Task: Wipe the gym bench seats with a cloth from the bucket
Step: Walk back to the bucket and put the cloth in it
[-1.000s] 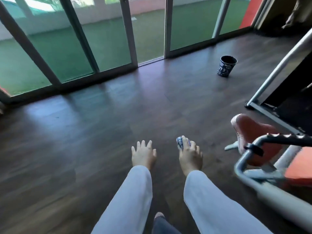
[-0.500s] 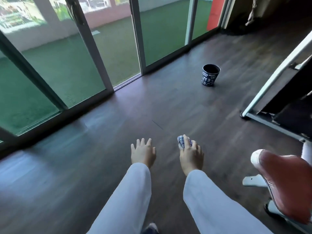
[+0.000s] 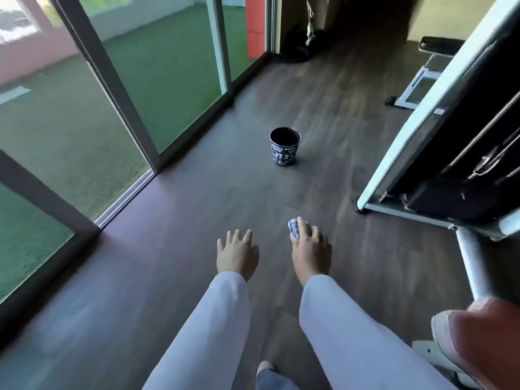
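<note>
Two hands are seen stretched forward over the dark wood floor (image 3: 174, 220), each in a white sleeve (image 3: 213, 327). By the right hand (image 3: 311, 253) one bunched blue-and-white checked cloth (image 3: 294, 228) is gripped, the fingers curled over it; only a small wad shows past the fingertips, so no long axis can be told. The left hand (image 3: 237, 256) is held flat with fingers spread and relaxed, grasping nothing. One dark blue bucket (image 3: 284, 147) with white printed figures is set upright on the floor well ahead of the hands, its open mouth turned up and its interior too dark to read. One red padded bench seat (image 3: 484, 336) is caught at the lower right, blurred. One grey machine frame (image 3: 427, 119) is slanted along the right side. Sliding glass doors (image 3: 118, 80) are ranged along the left.
</note>
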`<state>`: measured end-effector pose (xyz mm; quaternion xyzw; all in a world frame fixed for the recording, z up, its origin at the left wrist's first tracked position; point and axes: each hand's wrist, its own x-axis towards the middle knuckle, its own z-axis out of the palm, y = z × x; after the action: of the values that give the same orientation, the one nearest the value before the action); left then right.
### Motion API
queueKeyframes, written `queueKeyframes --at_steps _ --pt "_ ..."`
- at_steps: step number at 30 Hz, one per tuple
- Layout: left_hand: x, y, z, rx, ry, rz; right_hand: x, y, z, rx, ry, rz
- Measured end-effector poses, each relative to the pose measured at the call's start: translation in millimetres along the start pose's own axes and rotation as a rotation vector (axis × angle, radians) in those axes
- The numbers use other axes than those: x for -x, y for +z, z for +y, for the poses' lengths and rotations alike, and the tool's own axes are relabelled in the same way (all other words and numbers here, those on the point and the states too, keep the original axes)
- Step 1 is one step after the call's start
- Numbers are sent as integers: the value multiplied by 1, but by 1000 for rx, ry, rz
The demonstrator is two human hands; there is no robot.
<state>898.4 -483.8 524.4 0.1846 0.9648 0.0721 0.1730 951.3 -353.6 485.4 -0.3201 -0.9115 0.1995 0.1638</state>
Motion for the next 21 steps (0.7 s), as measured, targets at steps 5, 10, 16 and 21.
queueKeyframes --at_steps 5,10,16,21 --pt "-120 -46 -23 4 15 -27 -102 46 -46 -10 59 -15" --pt "-248 -86 -33 -15 72 -46 -208 91 -83 18 128 27" --pt "-390 -122 -10 -32 190 -38 -323 128 -97 95 203 89" --pt "-502 -148 28 -44 283 -34 -420 153 -89 72 305 71"
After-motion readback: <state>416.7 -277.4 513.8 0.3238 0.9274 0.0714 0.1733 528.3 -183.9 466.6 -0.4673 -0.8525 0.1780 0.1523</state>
